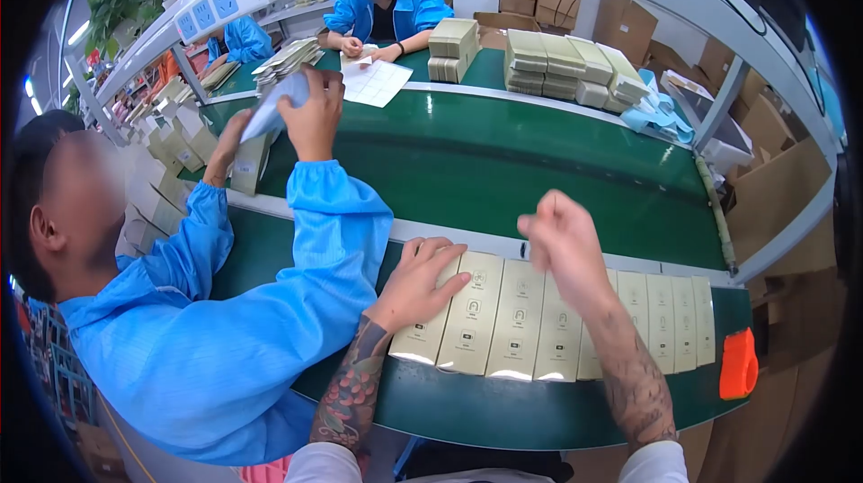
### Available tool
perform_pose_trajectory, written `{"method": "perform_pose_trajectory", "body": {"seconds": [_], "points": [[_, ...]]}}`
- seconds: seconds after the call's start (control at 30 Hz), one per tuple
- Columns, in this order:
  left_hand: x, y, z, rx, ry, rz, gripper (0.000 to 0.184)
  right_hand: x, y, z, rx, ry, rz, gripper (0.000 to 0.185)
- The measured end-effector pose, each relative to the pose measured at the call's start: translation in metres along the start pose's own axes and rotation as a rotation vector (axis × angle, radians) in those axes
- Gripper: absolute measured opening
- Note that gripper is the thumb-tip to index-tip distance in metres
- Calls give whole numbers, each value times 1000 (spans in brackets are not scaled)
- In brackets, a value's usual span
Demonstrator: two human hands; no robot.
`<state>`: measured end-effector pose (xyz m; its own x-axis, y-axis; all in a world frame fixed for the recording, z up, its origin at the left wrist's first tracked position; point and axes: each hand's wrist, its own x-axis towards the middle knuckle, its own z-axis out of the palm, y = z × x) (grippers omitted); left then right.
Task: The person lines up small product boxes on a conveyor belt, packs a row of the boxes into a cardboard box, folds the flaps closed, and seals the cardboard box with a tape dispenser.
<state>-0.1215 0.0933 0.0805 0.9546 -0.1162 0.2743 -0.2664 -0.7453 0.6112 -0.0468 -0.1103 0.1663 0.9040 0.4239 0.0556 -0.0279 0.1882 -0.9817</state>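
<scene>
A row of slim cream-coloured boxes (514,317) lies side by side on the green bench, with small icons and print on their faces. My left hand (420,283) rests on the boxes at the row's left end, fingers stretched out and apart. Above the middle of the row, my right hand (568,245) is raised off the boxes, its fingers curled in and slightly blurred. Whatever those fingers may hold is too small or hidden to make out. My right forearm covers part of the boxes beneath it.
An orange loop-shaped object (737,364) sits right of the row. Beyond is a green conveyor belt (503,155). Stacked boxes (571,65) stand on the far side. A co-worker in a blue sleeve (337,231) handles a pale packet at left; another person sits opposite.
</scene>
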Motion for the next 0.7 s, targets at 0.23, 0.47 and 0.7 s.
{"method": "perform_pose_trajectory", "body": {"seconds": [0.23, 0.47, 0.7], "points": [[0, -2, 2, 17, 4, 2, 45, -96, 58, 42, -463, -640, -449, 18], [2, 4, -1, -4, -22, -24, 44, -115, 128, 66, -596, -952, -803, 16], [3, 6, -2, 25, -39, -45, 44, -117, 165, 65, -635, -1099, -828, 21]]}}
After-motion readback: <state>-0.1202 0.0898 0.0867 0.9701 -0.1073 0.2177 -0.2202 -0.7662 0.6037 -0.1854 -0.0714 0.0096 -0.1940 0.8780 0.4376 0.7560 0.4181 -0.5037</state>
